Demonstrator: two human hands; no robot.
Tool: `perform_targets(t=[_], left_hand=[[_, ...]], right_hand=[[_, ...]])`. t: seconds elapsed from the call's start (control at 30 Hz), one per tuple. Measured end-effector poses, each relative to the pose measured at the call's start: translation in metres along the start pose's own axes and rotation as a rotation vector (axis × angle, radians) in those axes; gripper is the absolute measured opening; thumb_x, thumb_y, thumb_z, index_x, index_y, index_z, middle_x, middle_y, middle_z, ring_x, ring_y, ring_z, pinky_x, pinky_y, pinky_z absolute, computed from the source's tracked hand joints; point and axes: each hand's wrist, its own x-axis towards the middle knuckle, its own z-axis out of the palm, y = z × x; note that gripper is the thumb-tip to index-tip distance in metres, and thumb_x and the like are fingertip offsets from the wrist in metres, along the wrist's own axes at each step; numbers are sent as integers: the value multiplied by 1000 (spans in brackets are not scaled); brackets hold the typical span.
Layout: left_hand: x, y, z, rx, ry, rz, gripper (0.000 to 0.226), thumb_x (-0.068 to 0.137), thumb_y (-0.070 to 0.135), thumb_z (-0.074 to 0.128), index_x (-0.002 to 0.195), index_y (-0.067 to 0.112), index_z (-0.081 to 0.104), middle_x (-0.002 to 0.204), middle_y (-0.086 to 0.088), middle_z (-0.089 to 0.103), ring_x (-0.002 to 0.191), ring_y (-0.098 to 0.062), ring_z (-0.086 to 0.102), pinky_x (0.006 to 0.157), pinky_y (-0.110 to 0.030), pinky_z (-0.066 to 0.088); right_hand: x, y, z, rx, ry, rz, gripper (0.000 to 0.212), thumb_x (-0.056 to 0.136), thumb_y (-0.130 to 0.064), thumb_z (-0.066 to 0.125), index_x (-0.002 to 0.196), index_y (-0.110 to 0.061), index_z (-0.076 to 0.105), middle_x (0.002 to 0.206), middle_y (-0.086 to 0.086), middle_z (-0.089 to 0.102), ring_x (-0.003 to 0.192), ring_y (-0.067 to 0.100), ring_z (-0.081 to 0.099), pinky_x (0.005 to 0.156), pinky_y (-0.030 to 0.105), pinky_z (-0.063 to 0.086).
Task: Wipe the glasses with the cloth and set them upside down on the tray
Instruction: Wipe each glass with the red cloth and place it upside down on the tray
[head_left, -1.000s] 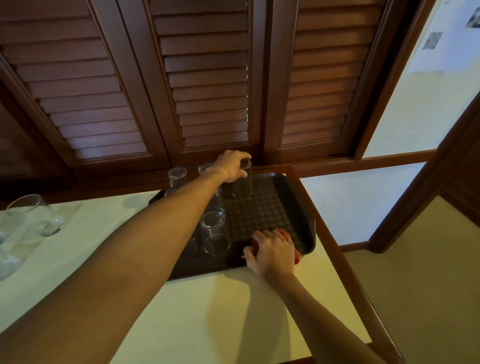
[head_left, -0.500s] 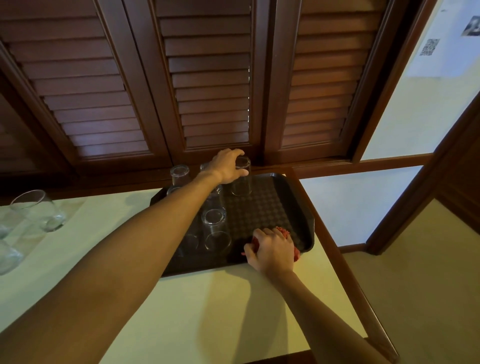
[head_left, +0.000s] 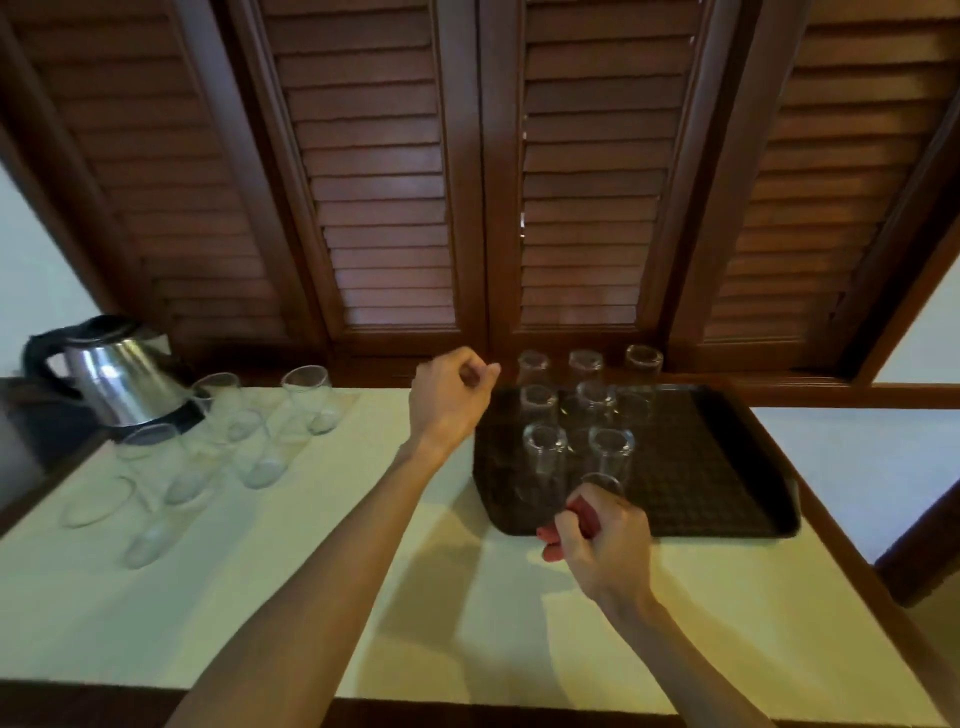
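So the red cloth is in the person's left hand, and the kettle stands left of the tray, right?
Not quite: the head view shows the red cloth bunched in the right hand; the left hand holds nothing. The kettle does stand left of the tray.

Dark wooden louvred shutters (head_left: 395, 171) fill the view from ten to two o'clock above a pale counter (head_left: 270, 613) edged in dark wood, with pale wall (head_left: 857, 467) at three and a steel kettle (head_left: 119, 379) at nine.
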Motion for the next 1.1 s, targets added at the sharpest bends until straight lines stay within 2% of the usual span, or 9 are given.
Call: perform_targets(t=[0.13,0.27,0.43,0.57,0.63,0.7,0.83,0.97,1.1], left_hand=[[-31,-67,-60,9,269,-119,25,93,26,77,82,20,55,79,4,61,71,-14,57,62,-25,43],[-44,-140,-108,48,444,-342,40,86,17,82,109,7,52,120,-12,53,111,-28,52,81,-28,39],[-45,-205,-133,32,330,-572,85,81,19,89,146,2,36,148,-23,39,134,-42,45,101,-47,49],[-37,-229,-140,-28,227,-632,101,82,27,89,157,2,25,157,-25,35,141,-44,44,109,-50,46],[-33,-238,-141,-27,179,-628,101,82,29,89,157,3,27,157,-23,40,142,-42,45,111,-49,45],[-30,-245,-141,-25,155,-621,93,84,30,88,154,3,34,154,-21,48,141,-39,49,111,-47,45],[-28,-245,-147,-54,136,-603,74,86,30,86,143,1,48,145,-21,60,133,-39,58,106,-46,49],[-37,-225,-160,-205,172,-484,62,80,27,91,128,6,59,126,-13,68,119,-33,65,94,-37,52],[-50,-179,-192,-696,76,-409,43,81,13,88,117,11,65,116,-4,71,104,-16,69,92,-35,55]], right_hand=[[-23,-57,69,67,-131,77,19,95,-11,63,76,-12,64,63,-16,71,55,0,70,48,33,61],[-38,-86,128,68,-199,124,21,95,-22,63,75,-22,62,67,-15,72,57,0,71,52,35,62],[-45,-123,163,288,-103,321,23,96,-1,61,75,-5,67,71,-1,74,68,13,76,53,29,61],[-48,-140,173,369,-10,452,24,100,-11,58,78,-10,67,82,8,74,69,11,74,52,22,56],[-50,-147,174,428,9,541,20,102,-14,56,85,-14,66,87,4,71,73,12,70,58,18,52],[-48,-148,177,498,23,680,14,102,-22,56,95,-17,66,98,9,69,88,21,66,70,31,54],[-43,-156,166,923,-30,967,35,105,-37,47,117,-7,61,98,15,71,91,31,67,73,40,56],[-34,-172,141,1255,-150,872,45,104,-41,47,131,-7,59,115,21,68,105,37,66,70,52,60],[-17,-205,123,1239,-109,728,38,98,-10,51,136,-9,50,120,20,62,104,39,64,82,57,56]])
